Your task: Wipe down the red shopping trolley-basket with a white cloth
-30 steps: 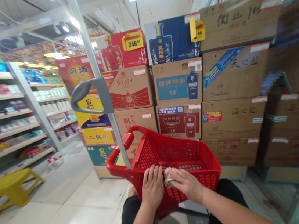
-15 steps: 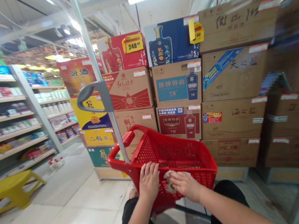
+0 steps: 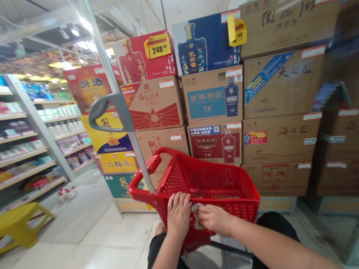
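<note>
A red plastic shopping basket on wheels [image 3: 222, 177] stands between my knees, with a tall metal pole and a grey handle [image 3: 110, 115] rising at its left. My left hand [image 3: 179, 212] grips the near rim of the basket, its fingers hooked over the top edge. My right hand [image 3: 216, 219] presses a crumpled greyish cloth [image 3: 197, 216] against the basket's near outer wall, just right of my left hand. The fingers of that hand are bent around the cloth and hide part of it. The basket's visible inside holds nothing.
Stacked liquor cartons [image 3: 215, 102] form a wall right behind the basket. More brown cartons [image 3: 349, 133] stand at the right. A yellow plastic stool [image 3: 15, 224] and stocked shelves [image 3: 2, 137] are on the left, with small white bottles [image 3: 67, 194] on the tiled floor.
My right hand has slid the cloth leftward along the basket wall, closer to my left hand, and its fingers have bunched up. My left hand stays on the rim.
</note>
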{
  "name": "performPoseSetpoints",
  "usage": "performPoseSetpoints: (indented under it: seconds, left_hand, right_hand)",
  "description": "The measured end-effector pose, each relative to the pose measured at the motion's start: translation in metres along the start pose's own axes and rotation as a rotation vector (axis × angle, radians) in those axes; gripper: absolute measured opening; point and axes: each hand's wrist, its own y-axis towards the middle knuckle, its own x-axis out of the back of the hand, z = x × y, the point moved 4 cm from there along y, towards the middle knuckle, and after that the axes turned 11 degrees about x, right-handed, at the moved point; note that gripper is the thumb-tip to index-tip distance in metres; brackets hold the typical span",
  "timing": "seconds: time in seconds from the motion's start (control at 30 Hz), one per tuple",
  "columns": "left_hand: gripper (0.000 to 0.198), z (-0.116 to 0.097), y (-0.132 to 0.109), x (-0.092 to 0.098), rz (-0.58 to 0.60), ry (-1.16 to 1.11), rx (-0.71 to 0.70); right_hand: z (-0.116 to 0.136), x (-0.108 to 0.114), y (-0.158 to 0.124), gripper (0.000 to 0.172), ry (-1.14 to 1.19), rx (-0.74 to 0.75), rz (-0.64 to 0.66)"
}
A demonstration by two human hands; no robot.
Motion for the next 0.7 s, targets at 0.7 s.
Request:
performPoseSetpoints:
  seconds: [0.7]
  left_hand:
    - [0.029, -0.001, -0.002, 0.006, -0.023, -0.015, -0.013]
  right_hand:
    - [0.005, -0.011, 0.001, 0.016, 0.019, -0.001, 0.071]
